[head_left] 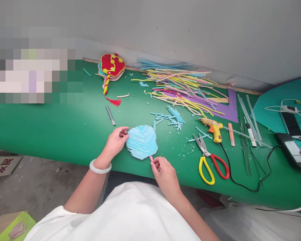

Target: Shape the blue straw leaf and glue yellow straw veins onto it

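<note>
A round, light-blue fan (pixel 141 142), covered with slanting rows of fuzzy strips, is held just above the near edge of the green table. My left hand (pixel 116 142), with a white bangle on its wrist, grips the fan's left rim between thumb and fingers. The fan's short pink handle (pixel 151 158) sticks out at the bottom. My right hand (pixel 164 170) pinches that handle. Cut blue pipe-cleaner pieces (pixel 175 115) lie just beyond the fan.
Scissors (pixel 205 154) and a yellow hot glue gun (pixel 214 128) with its cord lie to the right. Colourful pipe cleaners (pixel 183 83) are heaped at the back. A red fan with a tassel (pixel 112 65) lies back left, near a grey pen (pixel 110 115). A phone (pixel 292 125) is far right.
</note>
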Demonstrator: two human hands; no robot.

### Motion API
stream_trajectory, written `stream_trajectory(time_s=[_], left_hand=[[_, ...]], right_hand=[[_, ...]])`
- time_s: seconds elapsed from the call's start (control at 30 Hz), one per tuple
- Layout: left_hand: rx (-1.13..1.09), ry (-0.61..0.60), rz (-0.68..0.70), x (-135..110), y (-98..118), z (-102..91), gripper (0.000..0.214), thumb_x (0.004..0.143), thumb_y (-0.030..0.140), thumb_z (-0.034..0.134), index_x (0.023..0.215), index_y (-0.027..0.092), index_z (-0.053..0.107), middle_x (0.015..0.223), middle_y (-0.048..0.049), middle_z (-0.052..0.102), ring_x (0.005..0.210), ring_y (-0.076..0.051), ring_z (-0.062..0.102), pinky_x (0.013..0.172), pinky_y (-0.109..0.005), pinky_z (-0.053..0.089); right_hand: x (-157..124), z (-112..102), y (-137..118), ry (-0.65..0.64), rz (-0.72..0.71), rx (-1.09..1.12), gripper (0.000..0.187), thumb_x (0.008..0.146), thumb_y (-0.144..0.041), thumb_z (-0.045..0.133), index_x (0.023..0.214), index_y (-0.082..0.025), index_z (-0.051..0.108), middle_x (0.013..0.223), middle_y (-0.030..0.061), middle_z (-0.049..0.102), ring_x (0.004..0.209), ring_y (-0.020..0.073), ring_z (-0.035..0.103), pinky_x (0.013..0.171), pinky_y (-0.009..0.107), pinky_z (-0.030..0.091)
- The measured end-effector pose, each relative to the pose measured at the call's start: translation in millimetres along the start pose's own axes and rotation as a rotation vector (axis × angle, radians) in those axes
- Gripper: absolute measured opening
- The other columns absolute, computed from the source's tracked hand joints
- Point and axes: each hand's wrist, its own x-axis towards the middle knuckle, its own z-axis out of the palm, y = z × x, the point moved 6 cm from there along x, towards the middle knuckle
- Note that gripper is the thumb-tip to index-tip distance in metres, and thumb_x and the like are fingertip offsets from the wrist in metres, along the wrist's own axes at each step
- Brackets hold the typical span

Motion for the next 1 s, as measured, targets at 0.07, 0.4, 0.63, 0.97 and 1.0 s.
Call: stream_trajectory(time_s=[0.07,0.4,0.63,0.97,1.0], left_hand=[[0.002,0.003,0.0,0,0,-0.3,0.037,0.078,0.029,0.059,0.113,0.018,0.064,0.098,-0.0058,0.062,0.085,-0.018,0.06,0.079,-0.034,0.05],[-0.028,0.004,0.004,-2,6,-0.4,0.038,0.077,0.028,0.059,0.113,0.018,0.064,0.096,-0.0052,0.06,0.082,-0.017,0.058,0.077,-0.032,0.049],[-0.336,-0.026,-0.08,-12,19,-0.4,0.04,0.074,0.033,0.07,0.112,0.019,0.065,0.097,-0.0032,0.06,0.09,-0.016,0.057,0.08,-0.028,0.046],[-0.602,-0.233,-0.267,-20,23,18.0,0.046,0.071,0.04,0.079,0.106,0.016,0.064,0.096,-0.0068,0.072,0.082,-0.018,0.066,0.074,-0.029,0.051],[-0.575,-0.241,-0.244,-20,24,20.1,0.044,0.071,0.042,0.079,0.104,0.016,0.065,0.096,-0.0066,0.073,0.085,-0.019,0.066,0.075,-0.03,0.051]], right_hand=[[0,0,0,0.0,0.0,-0.011,0.012,0.093,-0.026,0.054,0.085,-0.021,0.06,0.079,0.0008,0.062,0.067,0.0149,0.056,0.058,0.025,0.038],[0,1,1,0.018,0.0,-0.04,0.011,0.092,-0.026,0.055,0.083,-0.021,0.059,0.08,-0.0001,0.064,0.064,0.0136,0.055,0.055,0.024,0.036],[-1,2,0,0.047,-0.038,-0.063,0.011,0.093,-0.026,0.054,0.085,-0.021,0.059,0.079,0.0003,0.064,0.067,0.0145,0.057,0.058,0.025,0.036],[-1,0,-4,0.069,-0.086,-0.137,0.016,0.097,-0.028,0.047,0.088,-0.021,0.059,0.078,0.0005,0.064,0.066,0.0145,0.059,0.057,0.025,0.035],[0,-1,-5,0.066,-0.09,-0.144,0.016,0.097,-0.029,0.047,0.089,-0.021,0.059,0.078,0.0007,0.064,0.066,0.0146,0.059,0.056,0.025,0.035]])
